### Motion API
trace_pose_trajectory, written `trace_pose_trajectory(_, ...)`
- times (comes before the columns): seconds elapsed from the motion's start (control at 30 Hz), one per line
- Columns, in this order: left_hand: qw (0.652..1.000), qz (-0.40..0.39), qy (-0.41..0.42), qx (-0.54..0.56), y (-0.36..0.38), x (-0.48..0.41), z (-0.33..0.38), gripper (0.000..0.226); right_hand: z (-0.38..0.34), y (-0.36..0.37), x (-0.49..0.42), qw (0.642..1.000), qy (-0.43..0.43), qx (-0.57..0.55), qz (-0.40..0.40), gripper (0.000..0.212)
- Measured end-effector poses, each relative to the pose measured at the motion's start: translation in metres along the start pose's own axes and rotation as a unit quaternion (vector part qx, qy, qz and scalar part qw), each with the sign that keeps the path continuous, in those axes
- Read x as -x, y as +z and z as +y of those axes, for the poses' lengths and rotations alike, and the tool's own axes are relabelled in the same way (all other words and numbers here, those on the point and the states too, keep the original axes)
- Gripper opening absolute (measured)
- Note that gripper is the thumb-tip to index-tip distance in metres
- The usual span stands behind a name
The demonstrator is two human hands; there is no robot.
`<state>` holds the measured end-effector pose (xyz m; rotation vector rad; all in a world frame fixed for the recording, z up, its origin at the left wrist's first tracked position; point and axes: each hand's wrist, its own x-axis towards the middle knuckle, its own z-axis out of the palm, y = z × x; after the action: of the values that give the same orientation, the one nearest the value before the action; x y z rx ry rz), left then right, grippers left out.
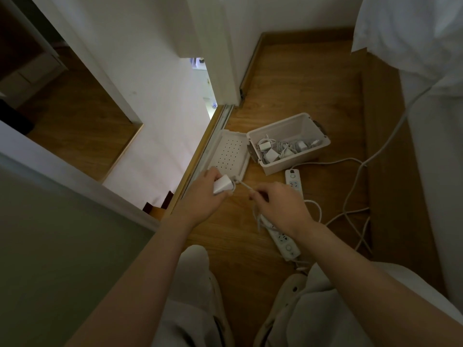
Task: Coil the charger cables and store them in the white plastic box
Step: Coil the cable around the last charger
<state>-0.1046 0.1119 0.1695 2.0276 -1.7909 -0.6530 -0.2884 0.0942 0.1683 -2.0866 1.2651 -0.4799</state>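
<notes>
White charger brick gripped in left hand; right hand pinches its cable. Advise even, loose loops wound beside the brick before dropping into open box.

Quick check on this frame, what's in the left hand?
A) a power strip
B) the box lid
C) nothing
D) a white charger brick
D: the left hand grips the white charger brick, and its cable runs across to the right hand, which pinches it.
</notes>
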Motion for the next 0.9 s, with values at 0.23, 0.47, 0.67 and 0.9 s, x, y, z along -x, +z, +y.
trace_pose_trajectory(0.23, 0.987, 0.117, -0.026, 0.110, 0.018, -0.004, 0.030, 0.026, -0.012, 0.023, 0.004, 0.997, 0.029, -0.061, 0.046, 0.012)
trace_pose_trajectory(0.47, 0.907, 0.135, -0.150, 0.369, 0.019, -0.008, 0.051, 0.017, -0.019, 0.024, 0.001, 0.975, 0.084, -0.208, 0.007, 0.020)
trace_pose_trajectory(0.67, 0.753, 0.145, -0.239, 0.596, 0.013, -0.016, 0.054, 0.024, -0.019, 0.025, 0.002, 0.989, 0.066, -0.127, -0.035, 0.032)
trace_pose_trajectory(0.9, 0.548, 0.108, -0.253, 0.790, 0.004, -0.016, 0.044, 0.009, -0.013, 0.026, 0.003, 0.993, 0.012, -0.116, -0.025, 0.028)
